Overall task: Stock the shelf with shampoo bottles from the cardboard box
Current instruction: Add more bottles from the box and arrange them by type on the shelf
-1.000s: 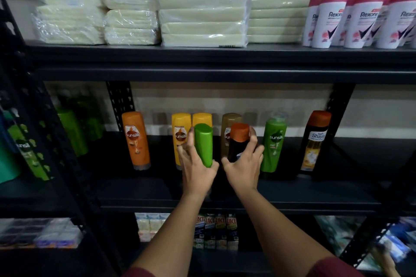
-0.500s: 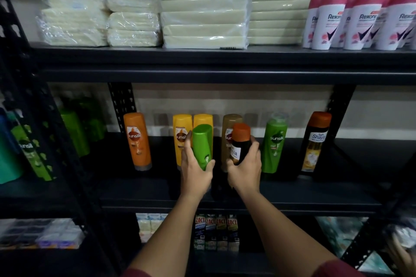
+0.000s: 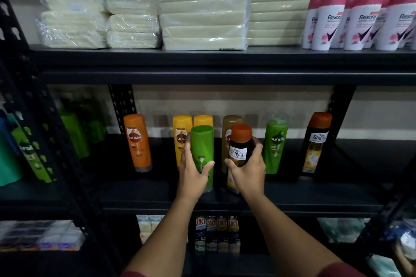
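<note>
Toppling is the risk: the left hand (image 3: pixel 194 172) grips a green bottle (image 3: pixel 202 155), the right hand (image 3: pixel 247 170) a dark bottle (image 3: pixel 239 153), both at the shelf (image 3: pixel 292 195) front, crowding the standing row behind.

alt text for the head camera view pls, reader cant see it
A person's left hand grips a green shampoo bottle and the right hand grips a dark bottle with an orange cap at the front of a black middle shelf. Orange, yellow, brown and green bottles stand behind; wrapped packs and pink-capped deodorants fill the shelf above.
</note>
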Demonstrator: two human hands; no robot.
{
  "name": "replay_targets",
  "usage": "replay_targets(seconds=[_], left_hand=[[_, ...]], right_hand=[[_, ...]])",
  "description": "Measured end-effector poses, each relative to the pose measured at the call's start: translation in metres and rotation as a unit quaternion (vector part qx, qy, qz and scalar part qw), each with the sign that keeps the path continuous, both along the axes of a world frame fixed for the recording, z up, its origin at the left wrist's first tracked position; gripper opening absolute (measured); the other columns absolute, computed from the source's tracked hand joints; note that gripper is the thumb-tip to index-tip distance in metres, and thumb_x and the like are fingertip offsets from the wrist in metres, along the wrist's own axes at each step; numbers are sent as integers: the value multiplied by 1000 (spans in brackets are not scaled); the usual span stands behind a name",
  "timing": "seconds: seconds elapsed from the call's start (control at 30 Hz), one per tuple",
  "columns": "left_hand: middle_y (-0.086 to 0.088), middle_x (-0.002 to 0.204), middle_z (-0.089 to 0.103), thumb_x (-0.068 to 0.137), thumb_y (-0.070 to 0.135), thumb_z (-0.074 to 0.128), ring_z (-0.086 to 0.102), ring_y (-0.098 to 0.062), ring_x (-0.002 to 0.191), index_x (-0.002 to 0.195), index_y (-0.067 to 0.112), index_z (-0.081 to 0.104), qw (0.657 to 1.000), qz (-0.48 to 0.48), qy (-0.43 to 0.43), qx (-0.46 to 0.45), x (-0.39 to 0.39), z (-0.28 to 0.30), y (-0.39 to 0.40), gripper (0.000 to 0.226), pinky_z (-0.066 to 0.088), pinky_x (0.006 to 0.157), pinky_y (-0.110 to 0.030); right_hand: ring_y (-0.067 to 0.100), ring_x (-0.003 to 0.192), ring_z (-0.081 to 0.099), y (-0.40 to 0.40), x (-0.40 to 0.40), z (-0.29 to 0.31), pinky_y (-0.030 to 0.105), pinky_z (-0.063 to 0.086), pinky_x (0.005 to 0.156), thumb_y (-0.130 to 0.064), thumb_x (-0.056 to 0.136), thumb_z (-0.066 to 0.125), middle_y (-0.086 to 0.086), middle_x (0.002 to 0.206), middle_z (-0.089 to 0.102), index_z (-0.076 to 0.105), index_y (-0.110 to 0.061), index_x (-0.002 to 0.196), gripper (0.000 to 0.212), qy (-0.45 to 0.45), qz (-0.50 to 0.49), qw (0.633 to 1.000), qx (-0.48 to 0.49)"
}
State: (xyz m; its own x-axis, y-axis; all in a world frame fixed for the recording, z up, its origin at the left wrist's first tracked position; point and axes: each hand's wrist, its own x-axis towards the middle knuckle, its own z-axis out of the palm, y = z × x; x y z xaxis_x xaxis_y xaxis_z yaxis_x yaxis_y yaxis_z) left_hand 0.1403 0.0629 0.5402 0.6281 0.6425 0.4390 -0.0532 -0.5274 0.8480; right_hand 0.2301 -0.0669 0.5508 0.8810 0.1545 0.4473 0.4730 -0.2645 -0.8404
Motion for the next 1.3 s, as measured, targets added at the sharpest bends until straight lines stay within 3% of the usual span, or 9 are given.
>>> replay_targets(seconds=[0.4, 0.5, 0.57, 0.63, 0.77, 0.83, 0.93, 1.03, 1.3], left_hand=[[3, 161, 31, 91, 27, 74, 40, -17, 143, 153, 58, -1, 998, -56, -7, 4, -5, -1, 6, 101, 43, 112, -46], [-2, 162, 16, 91, 25, 73, 23, -22, 150, 155, 53, -6, 996, -29, 2, 82, -9, -3, 9, 106, 32, 117, -45], [-12, 161, 12, 81, 8, 71, 17, -33, 149, 158, 43, -1, 978, 52, 2, 203, -13, -5, 17, 111, 26, 118, -57], [-19, 157, 18, 67, -4, 68, 20, -40, 146, 157, 36, 11, 914, 115, 7, 389, -15, -4, 30, 113, 21, 116, -65], [-14, 165, 20, 75, 4, 66, 22, -32, 152, 160, 38, 15, 663, 96, 61, 740, -21, -1, 57, 105, 18, 118, -54], [-12, 168, 14, 79, 8, 67, 19, -31, 154, 161, 32, 16, 564, 73, 93, 817, -20, 6, 60, 100, 10, 121, -52], [-16, 167, 15, 83, 12, 62, 12, -33, 155, 160, 20, 22, 465, 34, 125, 876, -13, 18, 56, 87, -2, 123, -52], [-16, 161, 33, 84, 14, 62, 18, -33, 154, 150, 19, 39, 425, 2, 157, 891, -5, 25, 49, 69, -6, 124, -53], [-7, 131, 66, 85, 27, 74, 56, -30, 129, 124, 23, 68, 435, -42, 220, 872, 8, 28, 45, 40, 18, 123, -48]], right_hand=[[17, 130, 51, -9, 2, -9, 45, 47, 107, -13, 80, 82, 3, 145, 50, 20, -30, 154, 98, -17, 87, 996, 18], [16, 136, 45, -9, 3, -9, 46, 44, 111, -18, 79, 84, 3, 150, 44, 16, -30, 156, 104, -14, 85, 996, 22], [17, 139, 42, -10, 4, -8, 46, 42, 112, -25, 77, 86, 3, 153, 41, 13, -32, 156, 108, -13, 84, 996, 14], [17, 139, 42, -10, 7, -8, 47, 42, 113, -25, 77, 86, 1, 153, 41, 13, -33, 155, 107, -18, 89, 996, 8], [16, 138, 44, -9, 9, -9, 48, 43, 111, -17, 81, 82, 1, 152, 43, 17, -29, 156, 100, -35, 100, 994, 3], [16, 138, 44, -9, 9, -9, 47, 43, 111, -14, 82, 81, 1, 152, 43, 17, -29, 156, 99, -35, 103, 994, 6], [15, 140, 41, -9, 8, -10, 46, 41, 113, -13, 82, 80, 1, 153, 41, 17, -28, 157, 99, -39, 104, 994, 8], [15, 141, 40, -10, 9, -10, 45, 40, 114, -13, 83, 79, 1, 154, 40, 16, -27, 157, 99, -43, 103, 994, 5], [14, 139, 41, -11, 10, -9, 40, 40, 114, -15, 83, 79, 0, 154, 40, 15, -28, 158, 99, -43, 100, 994, 1]])
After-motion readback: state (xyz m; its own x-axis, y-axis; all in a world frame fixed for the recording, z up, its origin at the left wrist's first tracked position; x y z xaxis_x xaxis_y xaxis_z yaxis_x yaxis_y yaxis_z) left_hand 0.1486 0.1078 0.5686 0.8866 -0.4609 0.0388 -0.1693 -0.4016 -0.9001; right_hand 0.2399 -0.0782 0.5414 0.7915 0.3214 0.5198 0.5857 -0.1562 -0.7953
